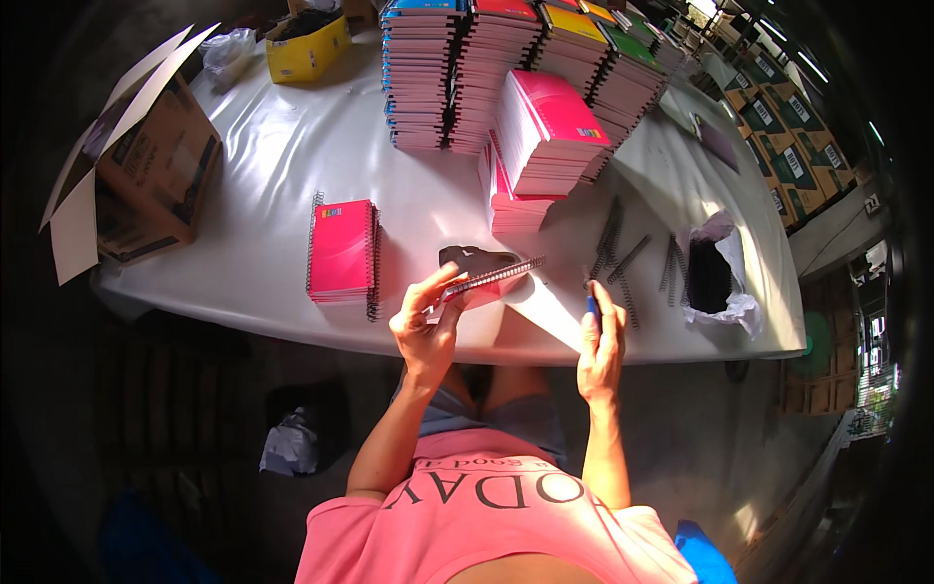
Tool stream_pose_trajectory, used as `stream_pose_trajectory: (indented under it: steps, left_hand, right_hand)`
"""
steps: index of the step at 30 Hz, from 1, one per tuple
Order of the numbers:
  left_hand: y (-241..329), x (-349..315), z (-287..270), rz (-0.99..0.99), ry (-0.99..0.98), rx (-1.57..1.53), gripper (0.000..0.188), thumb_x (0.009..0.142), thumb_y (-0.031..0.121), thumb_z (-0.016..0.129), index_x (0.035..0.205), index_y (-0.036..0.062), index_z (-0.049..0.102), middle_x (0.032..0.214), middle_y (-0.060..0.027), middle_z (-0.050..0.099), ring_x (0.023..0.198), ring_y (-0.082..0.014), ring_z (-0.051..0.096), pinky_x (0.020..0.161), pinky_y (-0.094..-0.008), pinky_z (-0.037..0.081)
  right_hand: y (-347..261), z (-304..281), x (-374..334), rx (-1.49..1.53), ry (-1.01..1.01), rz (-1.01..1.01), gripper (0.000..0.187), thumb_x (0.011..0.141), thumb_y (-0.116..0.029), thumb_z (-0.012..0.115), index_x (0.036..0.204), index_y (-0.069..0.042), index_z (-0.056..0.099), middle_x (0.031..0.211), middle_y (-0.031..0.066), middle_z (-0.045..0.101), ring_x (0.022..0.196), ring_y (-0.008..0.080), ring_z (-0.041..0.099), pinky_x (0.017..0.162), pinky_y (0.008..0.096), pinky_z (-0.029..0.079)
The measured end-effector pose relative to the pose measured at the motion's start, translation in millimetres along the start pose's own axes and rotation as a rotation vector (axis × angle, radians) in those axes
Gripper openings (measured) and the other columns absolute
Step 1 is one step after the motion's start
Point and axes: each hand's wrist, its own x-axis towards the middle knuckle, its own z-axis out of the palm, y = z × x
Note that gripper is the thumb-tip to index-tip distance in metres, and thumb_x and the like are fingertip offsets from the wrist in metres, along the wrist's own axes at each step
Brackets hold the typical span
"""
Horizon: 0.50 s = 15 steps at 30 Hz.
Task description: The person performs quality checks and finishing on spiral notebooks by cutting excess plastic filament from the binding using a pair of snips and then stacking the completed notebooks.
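Observation:
My left hand (428, 326) grips a thin pink spiral notebook (491, 282) between thumb and fingers. It is tilted, and its coil edge runs up toward the right. Off to the right, my right hand (601, 346) is closed around a small tool with a blue handle (592, 306). Its narrow tip points away from me, apart from the notebook; the tool's exact kind is not clear. Loose dark binding coils (611, 234) lie just beyond that hand. A dark flat thing (467, 258) rests on the table behind the notebook.
Pink spiral notebooks (341, 251) are piled on the white-covered table (263, 175). Unbound pink-covered pads (555, 107) and tall notebook stacks (418, 78) stand farther back. An open cardboard box (161, 165) is at left, a yellow box (309, 54) behind, a bag of coils (715, 273) at right.

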Motion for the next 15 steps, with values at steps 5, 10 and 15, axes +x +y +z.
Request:
stream_pose_trajectory:
  steps: [5, 10, 15]
  left_hand:
    - [1.9, -3.4, 1.6, 0.174, 0.03, 0.075, 0.029, 0.073, -0.01, 0.072, 0.1, 0.0012, 0.067, 0.095, -0.0087, 0.068, 0.086, -0.0125, 0.061, 0.079, -0.0258, 0.049]
    - [5.6, -6.3, 2.7, 0.187, 0.039, 0.002, 0.03, 0.071, -0.014, 0.069, 0.097, 0.0007, 0.067, 0.095, -0.0098, 0.067, 0.089, -0.0147, 0.061, 0.078, -0.027, 0.052]
    - [9.4, -5.2, 6.5, 0.171, 0.062, -0.088, 0.035, 0.066, -0.015, 0.069, 0.095, 0.0037, 0.071, 0.088, -0.0055, 0.071, 0.081, -0.0154, 0.057, 0.074, -0.0259, 0.048]
  right_hand:
    - [-78.9, 12.5, 1.0, -0.15, -0.189, -0.275, 0.037, 0.085, -0.028, 0.064, 0.12, -0.015, 0.061, 0.109, 0.0119, 0.051, 0.101, 0.0293, 0.049, 0.092, 0.0426, 0.037]
    - [-85.6, 20.9, 0.0, -0.119, -0.23, -0.248, 0.036, 0.084, -0.027, 0.065, 0.118, -0.014, 0.062, 0.108, 0.0109, 0.051, 0.101, 0.0282, 0.049, 0.093, 0.0429, 0.035]
    - [-85.5, 16.7, 0.1, 0.02, -0.392, -0.181, 0.036, 0.088, -0.029, 0.061, 0.118, -0.011, 0.06, 0.103, 0.0131, 0.056, 0.097, 0.0279, 0.056, 0.083, 0.0387, 0.042]
